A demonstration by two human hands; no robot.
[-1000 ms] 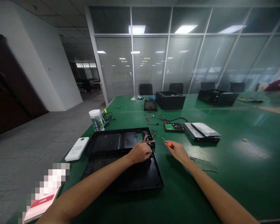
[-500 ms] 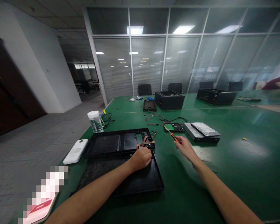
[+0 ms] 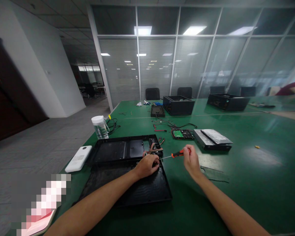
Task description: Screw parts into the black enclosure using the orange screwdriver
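Note:
My right hand [image 3: 192,161] grips a screwdriver [image 3: 178,153] by its orange-and-black handle, its thin shaft pointing left. The shaft's tip reaches close to the fingers of my left hand [image 3: 147,165]; whether they touch is unclear. My left hand is closed, fingers pinched together over the inner side of an opened black casing, and what they hold is too small to make out. The casing has a front half [image 3: 142,193] lying below my left forearm and a back half [image 3: 115,151] behind it. Striped ribbon wires [image 3: 153,149] lie just past my left hand.
Right of the casing are a green circuit board [image 3: 179,133] and a silver drive box [image 3: 211,139]. A clear bottle [image 3: 101,129], a white device [image 3: 79,159] and a pink-lit phone [image 3: 43,223] stand or lie left. Black cases [image 3: 179,106] sit farther back; a person [image 3: 292,88] is far right.
My right hand has swung the screwdriver from pointing away over the circuit board to pointing left, bringing its tip to my left hand. My left hand's fingers have turned slightly, staying in place.

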